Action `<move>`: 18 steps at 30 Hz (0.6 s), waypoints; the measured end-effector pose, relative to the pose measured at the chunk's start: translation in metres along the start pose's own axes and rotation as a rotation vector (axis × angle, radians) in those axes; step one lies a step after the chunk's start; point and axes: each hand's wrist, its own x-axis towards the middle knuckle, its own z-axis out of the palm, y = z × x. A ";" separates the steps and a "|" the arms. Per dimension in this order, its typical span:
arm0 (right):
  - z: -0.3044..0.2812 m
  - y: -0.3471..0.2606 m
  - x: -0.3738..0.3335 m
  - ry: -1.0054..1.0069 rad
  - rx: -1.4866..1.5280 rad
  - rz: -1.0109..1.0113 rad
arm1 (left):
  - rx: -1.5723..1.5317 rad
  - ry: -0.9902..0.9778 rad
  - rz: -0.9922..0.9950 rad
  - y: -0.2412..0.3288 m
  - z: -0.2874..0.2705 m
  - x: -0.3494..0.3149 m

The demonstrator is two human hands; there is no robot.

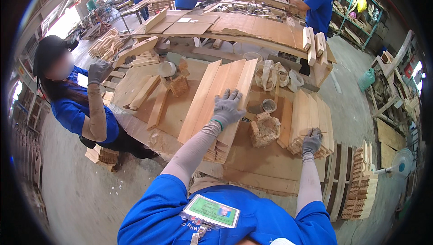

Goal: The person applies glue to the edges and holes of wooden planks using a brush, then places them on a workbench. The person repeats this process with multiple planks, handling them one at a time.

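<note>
My left hand [228, 108], in a grey glove, lies with fingers spread on a stack of long pale wooden boards [218, 89] in the middle of the worktable. At the right, my gloved right hand [311, 141] is closed over the near end of a second, shorter stack of boards [311, 112]. A thin brown stick [321, 132] shows across its fingers; what kind it is I cannot make out. Between the stacks sit a rough wooden block [264, 130] and a small round cup [269, 105].
A co-worker [81, 96] at the left holds a wooden piece [137, 51] in gloved hands. A white tub [167, 69] and loose boards lie on that side. Crumpled plastic bags [273, 73] are at the back. Stacked wood [362, 184] and a fan [401, 166] stand right.
</note>
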 end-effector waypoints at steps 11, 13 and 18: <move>-0.011 -0.007 0.001 -0.068 0.020 0.058 | -0.037 0.035 0.021 -0.004 0.003 -0.002; -0.002 -0.001 0.000 -0.026 0.025 0.033 | -0.049 0.034 0.024 -0.003 0.001 -0.004; 0.003 0.007 0.001 -0.064 0.042 0.053 | -0.068 0.049 0.032 -0.004 0.004 -0.001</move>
